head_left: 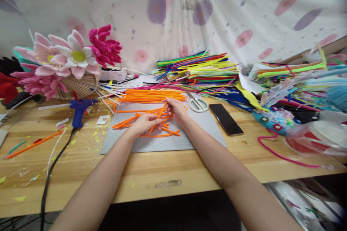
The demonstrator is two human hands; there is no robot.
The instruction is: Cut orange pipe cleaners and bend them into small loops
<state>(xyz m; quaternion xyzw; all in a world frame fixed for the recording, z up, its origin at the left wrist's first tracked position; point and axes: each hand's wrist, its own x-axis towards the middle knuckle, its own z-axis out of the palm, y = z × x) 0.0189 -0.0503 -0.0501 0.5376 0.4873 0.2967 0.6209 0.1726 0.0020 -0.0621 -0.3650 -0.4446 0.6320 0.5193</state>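
Over a grey cutting mat (119, 145), my left hand (145, 124) and my right hand (175, 109) hold one orange pipe cleaner (162, 110) between them. The left fingers pinch its lower part. The right fingers are closed on its upper end. Under and around both hands lie several loose orange pipe cleaners (170, 132), some crossing each other. A thick bundle of orange pipe cleaners (149, 96) lies along the mat's back edge. White-handled scissors (198, 104) rest on the mat just right of my right hand.
A phone (226, 119) lies right of the mat. At left are a blue glue gun (80, 111) with its black cord and a bunch of fuzzy flowers (77, 54). Coloured pipe cleaners (200, 66) are piled behind. A plastic-wrapped spool (320, 138) sits at right.
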